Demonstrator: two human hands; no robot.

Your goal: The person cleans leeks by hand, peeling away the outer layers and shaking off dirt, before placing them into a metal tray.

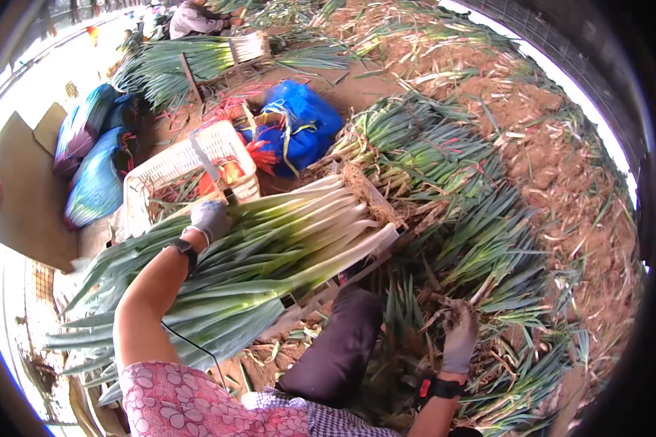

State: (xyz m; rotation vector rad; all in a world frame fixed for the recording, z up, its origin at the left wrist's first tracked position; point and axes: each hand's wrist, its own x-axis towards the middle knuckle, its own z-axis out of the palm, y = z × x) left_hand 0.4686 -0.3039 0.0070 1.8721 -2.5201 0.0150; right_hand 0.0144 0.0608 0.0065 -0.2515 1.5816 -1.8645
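A big bundle of long green onions lies across a metal rack in front of me, white root ends to the right and leaves to the left. On the bundle's far edge rests my left hand, in a grey glove, beside an upright metal bar. Its fingers are curled out of sight, so their hold is unclear. Down on the right, my gloved right hand is closed at the soil-covered root end of a green onion in the loose pile.
Beyond the rack stand a white plastic crate and a blue bag. Filled bags lie at the left. Another onion bundle and a seated person are farther off. A soil bank rises at the right.
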